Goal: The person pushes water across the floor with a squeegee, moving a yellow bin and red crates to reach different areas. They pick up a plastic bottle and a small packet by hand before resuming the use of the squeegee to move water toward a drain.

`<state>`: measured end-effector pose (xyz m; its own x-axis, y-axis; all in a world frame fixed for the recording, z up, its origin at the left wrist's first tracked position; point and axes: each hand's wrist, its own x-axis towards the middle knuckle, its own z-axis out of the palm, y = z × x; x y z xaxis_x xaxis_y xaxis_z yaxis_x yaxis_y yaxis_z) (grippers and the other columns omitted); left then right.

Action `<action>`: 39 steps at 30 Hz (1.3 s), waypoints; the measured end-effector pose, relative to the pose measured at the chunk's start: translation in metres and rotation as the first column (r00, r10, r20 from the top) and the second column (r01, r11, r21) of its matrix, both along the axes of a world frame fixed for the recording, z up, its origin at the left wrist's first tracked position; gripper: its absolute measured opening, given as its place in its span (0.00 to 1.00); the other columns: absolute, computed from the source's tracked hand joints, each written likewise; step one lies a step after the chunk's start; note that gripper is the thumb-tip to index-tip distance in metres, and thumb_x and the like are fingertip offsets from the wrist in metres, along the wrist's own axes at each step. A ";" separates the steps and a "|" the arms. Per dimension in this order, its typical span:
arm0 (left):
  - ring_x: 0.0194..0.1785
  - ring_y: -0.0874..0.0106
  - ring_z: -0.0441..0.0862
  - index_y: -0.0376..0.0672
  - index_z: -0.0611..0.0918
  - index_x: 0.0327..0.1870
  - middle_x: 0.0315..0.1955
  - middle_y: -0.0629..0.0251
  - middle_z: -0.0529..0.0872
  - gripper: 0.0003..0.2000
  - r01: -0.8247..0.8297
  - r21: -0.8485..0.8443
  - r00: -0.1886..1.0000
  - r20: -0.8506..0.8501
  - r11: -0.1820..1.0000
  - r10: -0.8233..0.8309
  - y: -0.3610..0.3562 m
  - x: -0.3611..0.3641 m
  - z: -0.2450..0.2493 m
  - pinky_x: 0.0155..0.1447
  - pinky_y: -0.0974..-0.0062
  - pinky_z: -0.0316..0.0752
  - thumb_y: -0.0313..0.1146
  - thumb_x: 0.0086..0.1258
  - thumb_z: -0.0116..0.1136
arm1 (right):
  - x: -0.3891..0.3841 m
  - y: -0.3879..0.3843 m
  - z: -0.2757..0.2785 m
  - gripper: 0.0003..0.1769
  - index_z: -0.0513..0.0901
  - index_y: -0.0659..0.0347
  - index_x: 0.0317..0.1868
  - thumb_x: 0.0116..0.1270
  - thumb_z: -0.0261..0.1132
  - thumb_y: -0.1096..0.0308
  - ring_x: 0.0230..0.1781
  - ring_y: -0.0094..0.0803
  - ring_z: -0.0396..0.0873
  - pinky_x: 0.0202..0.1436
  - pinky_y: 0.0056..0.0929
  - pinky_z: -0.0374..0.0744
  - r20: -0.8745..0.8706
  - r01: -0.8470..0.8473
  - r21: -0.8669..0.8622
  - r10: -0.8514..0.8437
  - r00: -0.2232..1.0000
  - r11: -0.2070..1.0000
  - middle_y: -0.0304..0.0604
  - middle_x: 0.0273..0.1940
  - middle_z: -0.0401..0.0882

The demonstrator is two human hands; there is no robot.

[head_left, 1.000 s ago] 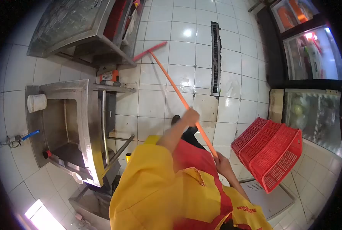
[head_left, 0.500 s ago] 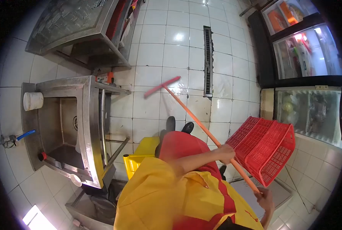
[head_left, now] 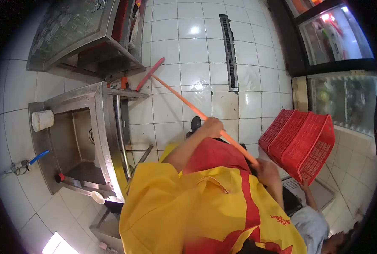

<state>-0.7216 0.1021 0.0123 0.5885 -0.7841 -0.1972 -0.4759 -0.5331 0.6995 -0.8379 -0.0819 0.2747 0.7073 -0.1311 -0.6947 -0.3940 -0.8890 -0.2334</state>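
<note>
A floor squeegee (head_left: 181,99) with a long orange handle and a red head (head_left: 151,74) slants across the view. Its head is at the floor beside the sink unit's far leg. My left hand (head_left: 212,127) is wrapped round the middle of the handle. Closer to my body, my right hand (head_left: 265,170) closes on the handle's near end. A yellow and red apron (head_left: 184,199) covers my front, and one dark shoe (head_left: 196,123) shows beyond it.
A steel sink (head_left: 76,144) stands left, with a white tub (head_left: 43,121) on its rim. A floor drain (head_left: 228,53) lies ahead. Red crates (head_left: 296,144) stand right, near glass-door fridges (head_left: 341,101). Another person's hand (head_left: 304,185) is at the crates' lower edge.
The squeegee head has swung left and forward to the sink unit's leg. Both my hands moved left and forward with the handle. Another person has come into view at lower right.
</note>
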 end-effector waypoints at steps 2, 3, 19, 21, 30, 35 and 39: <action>0.34 0.59 0.80 0.48 0.83 0.21 0.23 0.56 0.82 0.09 -0.014 -0.028 1.000 -0.028 1.000 0.014 -0.027 -0.008 0.032 0.40 0.62 0.72 0.41 0.52 0.57 | -0.001 -0.010 0.036 0.14 0.78 0.57 0.42 0.60 0.58 0.58 0.35 0.53 0.76 0.36 0.46 0.73 -0.027 0.048 -0.085 -0.050 0.998 0.995 0.56 0.29 0.78; 0.32 0.59 0.80 0.47 0.83 0.21 0.23 0.55 0.81 0.10 -0.023 -0.034 0.999 -0.027 0.999 0.022 -0.039 -0.013 0.051 0.39 0.61 0.72 0.42 0.54 0.57 | -0.005 -0.026 0.046 0.14 0.79 0.57 0.42 0.59 0.59 0.59 0.35 0.52 0.77 0.37 0.46 0.72 -0.028 0.043 -0.078 -0.045 0.999 0.996 0.55 0.28 0.78; 0.27 0.56 0.79 0.45 0.82 0.19 0.21 0.54 0.81 0.05 0.137 -0.176 0.987 -0.059 0.975 -0.150 -0.081 -0.018 0.142 0.35 0.60 0.74 0.35 0.44 0.60 | -0.014 -0.013 0.160 0.12 0.82 0.57 0.37 0.52 0.66 0.63 0.27 0.48 0.76 0.29 0.38 0.71 0.170 0.142 -0.391 -0.080 0.982 0.909 0.51 0.24 0.77; 0.27 0.56 0.79 0.46 0.82 0.19 0.22 0.54 0.81 0.05 0.114 -0.060 0.993 -0.026 0.992 -0.116 -0.049 0.003 0.118 0.35 0.60 0.74 0.35 0.45 0.60 | -0.001 -0.006 0.121 0.12 0.81 0.58 0.39 0.55 0.64 0.63 0.26 0.47 0.77 0.28 0.37 0.73 0.169 0.083 -0.198 -0.049 0.984 0.977 0.51 0.24 0.77; 0.18 0.62 0.76 0.48 0.80 0.15 0.11 0.63 0.76 0.13 -0.072 -0.210 0.941 0.311 0.975 0.136 0.009 0.031 0.000 0.24 0.64 0.69 0.40 0.59 0.54 | 0.034 0.010 0.020 0.15 0.77 0.54 0.46 0.56 0.59 0.66 0.33 0.53 0.75 0.37 0.45 0.73 0.134 -0.043 0.051 0.036 0.990 0.998 0.56 0.30 0.77; 0.14 0.62 0.73 0.46 0.75 0.10 0.08 0.63 0.74 0.16 -0.182 -0.404 0.889 0.321 0.896 0.326 -0.065 0.015 0.034 0.20 0.66 0.65 0.38 0.59 0.55 | 0.041 -0.045 0.067 0.13 0.79 0.56 0.43 0.55 0.61 0.67 0.31 0.50 0.75 0.34 0.42 0.72 0.073 -0.141 -0.078 0.147 0.987 0.987 0.53 0.28 0.77; 0.12 0.61 0.71 0.45 0.73 0.08 0.07 0.62 0.72 0.18 -0.253 -0.575 0.847 0.256 0.778 0.465 -0.109 -0.005 0.058 0.19 0.67 0.64 0.37 0.59 0.56 | 0.047 -0.057 0.118 0.12 0.79 0.57 0.42 0.55 0.61 0.69 0.32 0.47 0.77 0.36 0.42 0.73 0.041 -0.116 -0.135 0.122 0.992 0.984 0.51 0.28 0.78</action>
<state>-0.7265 -0.0068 0.0703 0.7893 -0.4194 0.4485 -0.5948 -0.3409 0.7280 -0.7913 -0.1387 0.3922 0.7560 -0.1323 -0.6411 -0.2746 -0.9531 -0.1271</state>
